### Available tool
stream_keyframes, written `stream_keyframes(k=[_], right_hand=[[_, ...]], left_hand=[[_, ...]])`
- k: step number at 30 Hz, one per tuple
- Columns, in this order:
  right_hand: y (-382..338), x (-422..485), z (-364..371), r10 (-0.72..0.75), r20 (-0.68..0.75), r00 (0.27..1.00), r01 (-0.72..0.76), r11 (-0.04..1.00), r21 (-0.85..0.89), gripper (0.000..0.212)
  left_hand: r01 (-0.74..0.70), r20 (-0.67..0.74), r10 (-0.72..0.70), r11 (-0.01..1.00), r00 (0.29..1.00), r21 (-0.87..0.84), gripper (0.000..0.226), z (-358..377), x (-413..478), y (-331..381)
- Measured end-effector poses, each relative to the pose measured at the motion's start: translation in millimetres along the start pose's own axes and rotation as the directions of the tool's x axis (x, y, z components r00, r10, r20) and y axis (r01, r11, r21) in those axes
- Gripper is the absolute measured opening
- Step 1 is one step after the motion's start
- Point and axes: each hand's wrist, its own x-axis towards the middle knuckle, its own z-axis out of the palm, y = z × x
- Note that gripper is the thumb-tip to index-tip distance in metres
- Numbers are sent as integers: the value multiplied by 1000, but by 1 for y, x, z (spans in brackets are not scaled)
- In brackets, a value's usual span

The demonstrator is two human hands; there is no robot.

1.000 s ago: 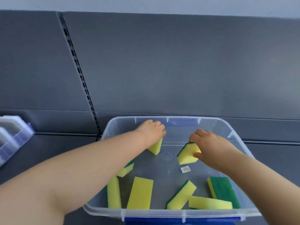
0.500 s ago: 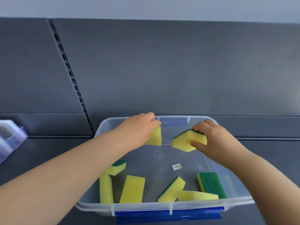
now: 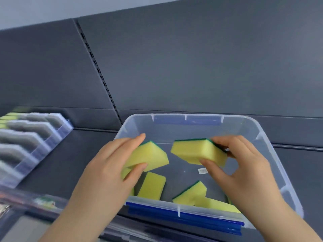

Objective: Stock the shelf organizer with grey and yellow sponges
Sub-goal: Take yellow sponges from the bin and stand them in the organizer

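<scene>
My left hand (image 3: 111,170) grips a yellow sponge with a green scrub side (image 3: 150,154), held above the clear plastic bin (image 3: 272,154). My right hand (image 3: 244,170) grips a second yellow-and-green sponge (image 3: 197,151) beside it, over the bin's middle. Several more yellow sponges (image 3: 152,186) lie loose on the bin's floor. The clear shelf organizer (image 3: 35,137) with slanted dividers stands at the left on the same shelf, blurred, with yellow sponges showing at its far end.
The bin has a blue clip (image 3: 183,217) on its near rim and sits on a dark grey shelf (image 3: 70,154). A slotted upright rail (image 3: 97,70) runs down the grey back panel. A clear shelf-edge strip (image 3: 35,199) crosses the lower left.
Both hands have lifted their sponges up out of the bin and toward me. The view has swung left, bringing more of the organizer into sight.
</scene>
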Motion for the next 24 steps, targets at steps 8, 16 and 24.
stream_keyframes(k=[8,16,24], right_hand=[[-60,-18,36,-97,-40,995,101,984,147,33],[-174,-60,150,-158,37,987,151,978,147,34],[-298,-94,271,-298,166,940,269,947,179,36]], left_hand=[[-6,-194,11,1000,981,25,41,-41,-48,-30],[76,-297,-61,996,953,41,43,-124,-146,-152],[339,-257,-323,941,911,18,49,-205,-260,-280]])
